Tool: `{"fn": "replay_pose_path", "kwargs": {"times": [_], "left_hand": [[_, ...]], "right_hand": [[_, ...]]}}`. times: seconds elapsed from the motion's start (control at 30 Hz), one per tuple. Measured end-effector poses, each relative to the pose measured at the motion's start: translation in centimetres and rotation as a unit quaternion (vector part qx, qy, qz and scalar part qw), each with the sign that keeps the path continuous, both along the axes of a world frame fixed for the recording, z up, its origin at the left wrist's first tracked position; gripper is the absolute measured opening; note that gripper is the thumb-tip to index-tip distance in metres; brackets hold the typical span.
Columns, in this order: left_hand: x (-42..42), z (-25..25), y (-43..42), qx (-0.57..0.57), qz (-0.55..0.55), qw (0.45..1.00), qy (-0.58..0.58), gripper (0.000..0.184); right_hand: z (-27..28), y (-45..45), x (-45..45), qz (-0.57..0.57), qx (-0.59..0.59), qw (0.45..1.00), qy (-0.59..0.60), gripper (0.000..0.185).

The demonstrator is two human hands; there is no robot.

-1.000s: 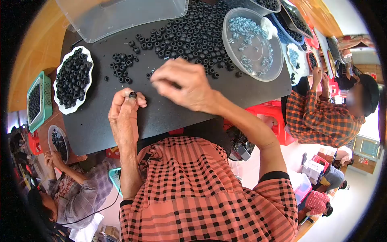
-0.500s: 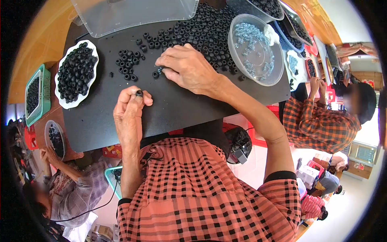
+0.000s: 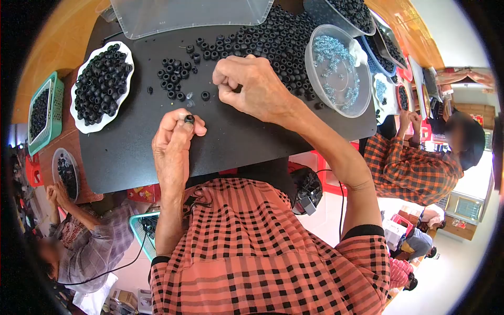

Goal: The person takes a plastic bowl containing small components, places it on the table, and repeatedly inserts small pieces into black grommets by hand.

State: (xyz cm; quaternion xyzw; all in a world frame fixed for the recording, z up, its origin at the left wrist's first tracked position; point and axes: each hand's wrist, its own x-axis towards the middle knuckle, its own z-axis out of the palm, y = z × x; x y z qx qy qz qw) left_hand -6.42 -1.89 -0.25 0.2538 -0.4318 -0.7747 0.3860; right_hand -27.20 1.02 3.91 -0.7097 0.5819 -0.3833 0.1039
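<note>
Between thumb and fingers, my left hand (image 3: 176, 139) pinches a small black ring-shaped part (image 3: 189, 119) just above the dark tabletop (image 3: 231, 136). My right hand (image 3: 249, 86) is up and to the right of it, fingers curled together over the table; what they hold, if anything, is hidden. One loose black part (image 3: 206, 95) lies between the hands, with small clear bits (image 3: 190, 98) to its left. A small cluster of black parts (image 3: 173, 76) sits above my left hand. Beyond my right hand spreads a large pile of black parts (image 3: 283, 39).
A white scalloped plate (image 3: 126, 52) of black parts is at left, near a green basket (image 3: 56, 113). A clear round tub (image 3: 341, 107) with light blue pieces stands at right, a clear bin (image 3: 191, 13) at the back. Co-workers (image 3: 415, 163) (image 3: 100, 247) sit on both sides.
My right hand has drawn its fingers together and shifted slightly right of the loose black part. My left hand keeps its pinch. The camera view has shifted a little.
</note>
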Motion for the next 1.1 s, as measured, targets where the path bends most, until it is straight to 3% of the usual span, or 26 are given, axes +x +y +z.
{"fn": "replay_pose_path", "kwargs": {"times": [0.3,0.43,0.5,0.6,0.73,0.97,1.1], "left_hand": [[0.6,-0.4,-0.8,0.016,-0.011,0.997,0.078,0.017],[0.9,-0.5,-0.8,0.029,0.003,0.997,0.073,0.018],[0.9,-0.6,-0.7,0.024,0.013,0.998,0.05,0.018],[1.0,-0.8,-0.7,0.018,0.004,0.999,0.044,0.018],[0.9,-1.0,-0.8,0.0,0.0,0.999,0.034,0.018],[0.6,-0.5,-0.4,-0.019,0.007,1.0,0.016,0.017],[0.1,0.3,0.4,-0.062,0.028,0.994,-0.084,0.015]], "right_hand": [[-0.8,0.9,0.6,-0.028,-0.008,0.998,0.049,0.012],[0.0,2.9,2.1,0.025,-0.029,0.999,-0.028,0.026],[-0.3,4.9,2.5,0.034,-0.052,0.998,0.01,0.034],[-1.1,7.6,2.8,0.027,0.036,0.999,0.029,0.041],[-1.9,8.5,2.8,0.011,0.034,0.999,0.017,0.035],[-1.2,7.8,4.0,0.01,0.085,0.99,0.11,0.019],[-1.6,6.0,3.4,-0.031,0.075,0.987,0.139,0.019]]}}
